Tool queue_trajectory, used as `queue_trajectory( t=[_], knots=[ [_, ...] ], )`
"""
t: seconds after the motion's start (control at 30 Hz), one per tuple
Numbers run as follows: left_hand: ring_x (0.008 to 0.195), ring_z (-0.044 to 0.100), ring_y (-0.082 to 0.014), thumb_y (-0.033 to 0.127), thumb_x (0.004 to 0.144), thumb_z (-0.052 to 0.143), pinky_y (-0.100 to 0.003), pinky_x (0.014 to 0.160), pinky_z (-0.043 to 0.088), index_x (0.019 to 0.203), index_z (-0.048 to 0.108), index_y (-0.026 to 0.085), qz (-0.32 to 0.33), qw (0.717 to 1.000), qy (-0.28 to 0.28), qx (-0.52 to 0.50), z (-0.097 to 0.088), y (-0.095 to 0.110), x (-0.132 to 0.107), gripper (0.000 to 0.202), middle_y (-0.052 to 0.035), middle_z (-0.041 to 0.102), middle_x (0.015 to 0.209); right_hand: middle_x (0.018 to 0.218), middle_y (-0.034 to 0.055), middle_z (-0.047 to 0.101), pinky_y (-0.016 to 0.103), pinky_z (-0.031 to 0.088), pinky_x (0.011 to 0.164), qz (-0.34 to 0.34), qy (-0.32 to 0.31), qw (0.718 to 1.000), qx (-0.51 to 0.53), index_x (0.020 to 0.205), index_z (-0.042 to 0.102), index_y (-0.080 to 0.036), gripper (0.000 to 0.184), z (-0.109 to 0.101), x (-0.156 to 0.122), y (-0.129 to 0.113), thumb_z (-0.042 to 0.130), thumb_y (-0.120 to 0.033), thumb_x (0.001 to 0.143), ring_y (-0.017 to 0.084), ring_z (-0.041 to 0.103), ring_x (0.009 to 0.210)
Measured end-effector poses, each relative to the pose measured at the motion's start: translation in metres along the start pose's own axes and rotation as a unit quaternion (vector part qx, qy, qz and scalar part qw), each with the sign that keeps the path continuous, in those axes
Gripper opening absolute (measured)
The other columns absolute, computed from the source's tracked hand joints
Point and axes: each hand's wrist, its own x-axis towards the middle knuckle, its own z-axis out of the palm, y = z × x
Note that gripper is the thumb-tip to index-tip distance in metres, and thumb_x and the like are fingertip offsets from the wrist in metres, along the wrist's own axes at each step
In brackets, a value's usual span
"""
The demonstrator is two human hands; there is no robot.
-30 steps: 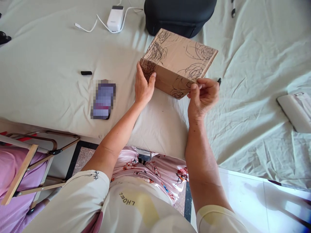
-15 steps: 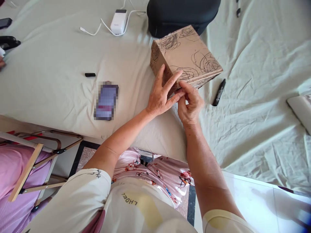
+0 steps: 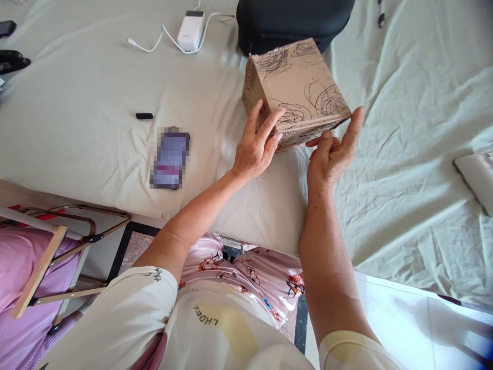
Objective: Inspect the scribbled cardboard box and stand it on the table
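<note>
A brown cardboard box (image 3: pixel 298 85), scribbled over with black swirls, rests on the pale sheet-covered table (image 3: pixel 96 133), turned with one corner toward me. My left hand (image 3: pixel 254 146) lies against the box's near left face with its fingers spread. My right hand (image 3: pixel 332 150) is stretched out flat along the box's near right lower edge, fingertips touching it. Neither hand grips anything. The black marker seen earlier is out of sight where my right hand now lies.
A phone (image 3: pixel 170 158) lies left of my hands, a small black cap (image 3: pixel 144 116) beyond it. A white charger (image 3: pixel 190 30) with cable and a black case (image 3: pixel 292 20) sit behind the box. A white object (image 3: pixel 477 180) lies far right, a chair frame (image 3: pixel 57 241) lower left.
The box was turned from a long side facing me to a corner facing me. My right hand left its pinch at the near corner and spread flat along the right edge, covering the marker.
</note>
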Motion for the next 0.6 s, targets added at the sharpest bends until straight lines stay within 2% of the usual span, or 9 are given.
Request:
queue_trajectory(
  t=[0.07,0.13,0.27,0.37,0.5,0.57,0.6],
  knots=[
    [0.170,0.029,-0.0299,0.058,0.104,0.046,-0.050,0.140,0.031,0.142,0.066,0.035,-0.013,1.000,0.014,-0.004,0.002,-0.002,0.000,0.049,-0.0016,0.039,0.176,0.074,-0.0013,0.068,0.041,0.060,0.081,0.002,0.030,0.999,0.011,0.168,0.028,-0.014,0.075,0.004,0.001,0.005,0.047,-0.041,0.102,0.023,0.071,0.068],
    [0.170,0.030,-0.0290,0.061,0.104,0.046,-0.048,0.141,0.031,0.142,0.067,0.036,-0.029,0.999,0.027,-0.008,0.002,-0.004,0.001,0.050,-0.0007,0.039,0.176,0.067,-0.0043,0.064,0.039,0.059,0.072,0.019,0.022,1.000,0.001,0.165,0.037,-0.015,0.072,0.007,0.001,0.006,0.051,-0.044,0.100,0.022,0.069,0.060],
    [0.171,0.027,-0.0281,0.063,0.104,0.045,-0.049,0.142,0.029,0.146,0.064,0.041,-0.052,0.998,0.024,-0.020,-0.003,-0.005,0.004,0.051,0.0021,0.041,0.175,0.070,-0.0039,0.068,0.037,0.058,0.076,0.025,-0.020,0.999,-0.027,0.161,0.050,-0.019,0.061,0.006,-0.004,-0.001,0.054,-0.037,0.102,0.019,0.070,0.062],
    [0.172,0.025,-0.0261,0.065,0.104,0.042,-0.049,0.142,0.030,0.149,0.061,0.044,-0.059,0.998,0.030,-0.021,-0.008,-0.004,0.006,0.053,0.0044,0.044,0.173,0.073,-0.0040,0.070,0.038,0.060,0.083,0.034,-0.039,0.998,-0.034,0.161,0.048,-0.022,0.059,0.004,-0.006,-0.006,0.053,-0.035,0.104,0.019,0.070,0.065],
    [0.171,0.027,-0.0235,0.064,0.106,0.036,-0.048,0.141,0.031,0.153,0.057,0.045,-0.037,0.998,0.042,-0.026,-0.010,-0.004,0.007,0.054,0.0039,0.049,0.170,0.081,-0.0018,0.072,0.042,0.061,0.082,0.033,-0.047,0.998,-0.002,0.164,0.037,-0.024,0.066,0.005,-0.006,-0.007,0.055,-0.047,0.105,0.021,0.071,0.071],
    [0.171,0.029,-0.0233,0.061,0.108,0.034,-0.050,0.140,0.032,0.156,0.053,0.044,-0.031,0.998,0.041,-0.028,-0.009,-0.004,0.007,0.054,0.0037,0.050,0.169,0.095,0.0020,0.076,0.041,0.059,0.073,0.002,-0.039,0.999,0.022,0.166,0.030,-0.026,0.077,0.005,-0.006,-0.009,0.059,-0.057,0.102,0.020,0.069,0.072],
    [0.171,0.029,-0.0231,0.061,0.108,0.034,-0.051,0.140,0.033,0.157,0.051,0.045,-0.035,0.998,0.040,-0.029,-0.008,-0.004,0.007,0.054,0.0039,0.050,0.169,0.110,0.0041,0.077,0.040,0.058,0.068,-0.015,-0.036,0.999,0.034,0.167,0.027,-0.030,0.080,0.005,-0.006,-0.011,0.061,-0.060,0.101,0.019,0.066,0.071]
  ],
)
